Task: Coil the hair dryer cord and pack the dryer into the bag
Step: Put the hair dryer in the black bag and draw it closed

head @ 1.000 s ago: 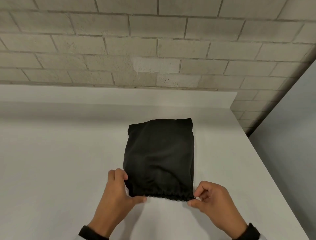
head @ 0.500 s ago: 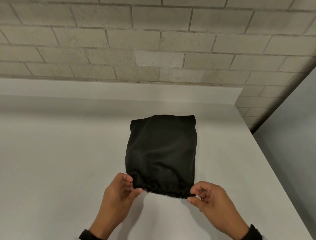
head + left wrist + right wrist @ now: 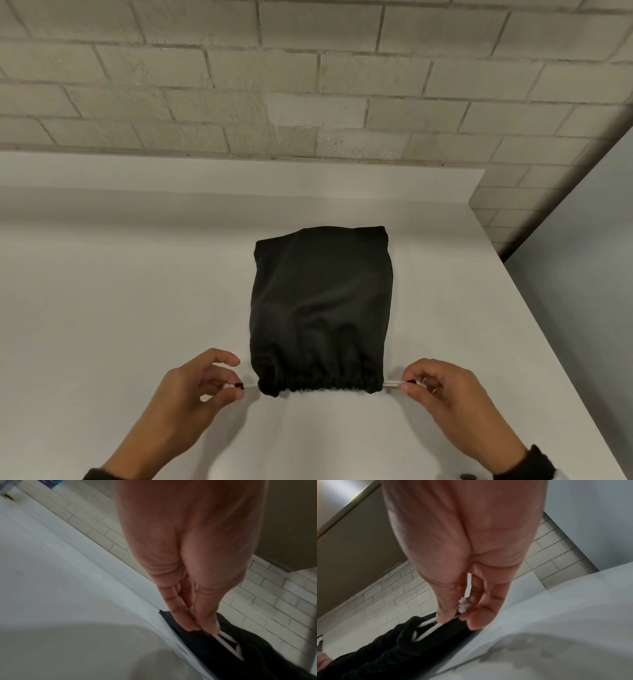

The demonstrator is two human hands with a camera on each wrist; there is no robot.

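Observation:
A black drawstring bag (image 3: 322, 308) lies bulging on the white counter (image 3: 120, 308), its gathered mouth (image 3: 322, 385) toward me. The hair dryer and its cord are hidden. My left hand (image 3: 236, 385) pinches the white drawstring (image 3: 251, 385) just left of the mouth. My right hand (image 3: 407, 383) pinches the white drawstring (image 3: 392, 383) just right of the mouth. In the left wrist view thumb and fingers (image 3: 193, 626) pinch the white cord loop (image 3: 226, 643) leaving the bag (image 3: 240, 655). In the right wrist view thumb and finger pinch the knotted cord end (image 3: 462, 606) beside the bag (image 3: 385, 649).
A pale brick wall (image 3: 308, 85) stands behind the counter's raised back ledge (image 3: 239, 181). The counter's right edge (image 3: 548, 342) runs diagonally close to my right hand, with a grey floor or panel beyond.
Both hands have moved outward from the bag's corners, drawing white cord out on each side. The bag's mouth is more tightly gathered and narrower than before.

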